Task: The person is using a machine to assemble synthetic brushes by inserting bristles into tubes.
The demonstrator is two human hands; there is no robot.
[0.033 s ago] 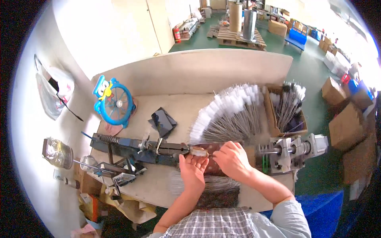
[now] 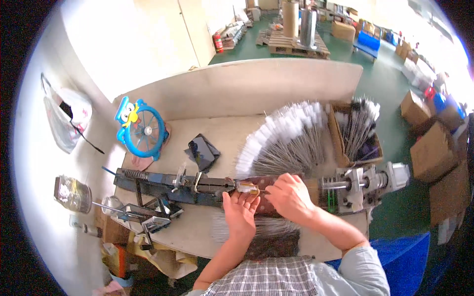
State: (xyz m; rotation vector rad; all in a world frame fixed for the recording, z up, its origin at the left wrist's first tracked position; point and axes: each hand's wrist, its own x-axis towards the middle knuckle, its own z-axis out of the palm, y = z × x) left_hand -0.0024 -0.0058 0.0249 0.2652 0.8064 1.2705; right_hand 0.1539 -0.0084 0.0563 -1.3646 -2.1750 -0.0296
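My left hand (image 2: pixel 240 214) is palm up with fingers spread and slightly curled, under a small clear and amber block (image 2: pixel 248 188) at the end of a long dark metal fixture (image 2: pixel 210 186). Whether its fingertips touch the block I cannot tell. Just right of the block, my right hand (image 2: pixel 292 200) is closed in a pinch, its fingertips pointing toward the block; what it pinches is too small to make out. Beyond the hands, white-tipped brushes with thin wire stems (image 2: pixel 291 135) lie fanned out on the table. More wire stems (image 2: pixel 281 226) lie in front of the hands.
A cardboard box (image 2: pixel 337 140) of brushes stands at the right, behind a motor-and-shaft unit (image 2: pixel 363 185). A blue toy-faced fan (image 2: pixel 146 129) and a dark flat packet (image 2: pixel 203 153) sit at the left. A low panel (image 2: pixel 242 89) borders the table's far side.
The whole view has shifted very slightly. Both hands keep nearly the same pose by the block, with the right fingers moved only a little.
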